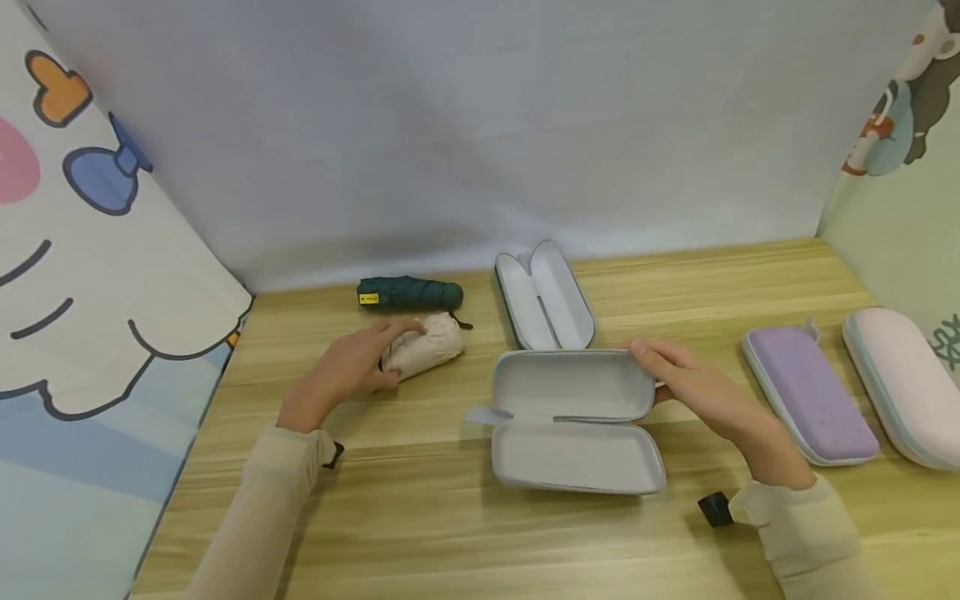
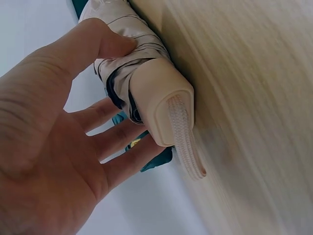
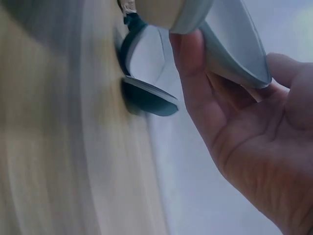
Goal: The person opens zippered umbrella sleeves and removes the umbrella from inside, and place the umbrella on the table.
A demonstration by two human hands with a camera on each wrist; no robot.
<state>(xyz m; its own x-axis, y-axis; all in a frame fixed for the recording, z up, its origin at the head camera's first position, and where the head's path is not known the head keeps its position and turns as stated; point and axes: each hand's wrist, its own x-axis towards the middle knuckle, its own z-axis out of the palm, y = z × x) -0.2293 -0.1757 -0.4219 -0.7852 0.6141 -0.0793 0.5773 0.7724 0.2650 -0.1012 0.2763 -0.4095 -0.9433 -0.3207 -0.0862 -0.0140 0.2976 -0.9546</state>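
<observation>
My left hand (image 1: 352, 362) holds a beige folded umbrella (image 1: 429, 346), thumb on one side and fingers on the other. In the left wrist view the umbrella's pale handle end (image 2: 164, 100) and its braided wrist strap (image 2: 183, 139) face the camera. My right hand (image 1: 708, 392) pinches the right edge of an unzipped zip case (image 1: 573, 385), with a grey-white lining, that lies spread in two halves. In the right wrist view part of this case (image 3: 230, 49) sits between thumb and fingers. Just behind the beige umbrella lies a dark green folded umbrella (image 1: 412, 293) with a yellow tag.
A smaller case (image 1: 543, 300), dark green outside and pale inside, stands spread by the back wall. To the right lie a closed purple case (image 1: 810, 392) and a closed pale pink case (image 1: 903, 383). Printed cloth hangs at both sides of the wooden table (image 1: 405, 517).
</observation>
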